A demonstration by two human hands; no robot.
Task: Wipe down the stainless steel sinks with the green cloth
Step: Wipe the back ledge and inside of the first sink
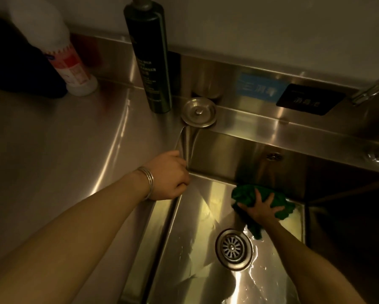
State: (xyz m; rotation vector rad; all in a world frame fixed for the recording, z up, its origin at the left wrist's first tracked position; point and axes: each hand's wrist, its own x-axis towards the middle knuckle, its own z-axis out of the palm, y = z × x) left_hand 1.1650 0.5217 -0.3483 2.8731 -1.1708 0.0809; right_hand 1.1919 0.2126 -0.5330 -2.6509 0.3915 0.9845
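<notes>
A stainless steel sink fills the middle and right of the view, its wet floor holding a round drain strainer. My right hand presses the crumpled green cloth with spread fingers against the sink floor where it meets the back wall. A tail of the cloth hangs toward the drain. My left hand, with bangles on the wrist, grips the sink's left rim near the back corner, fingers curled over the edge.
A steel counter lies left of the sink. A tall dark bottle and a white spray bottle stand at the back. A round steel lid sits on the rear ledge. A faucet juts in at the right.
</notes>
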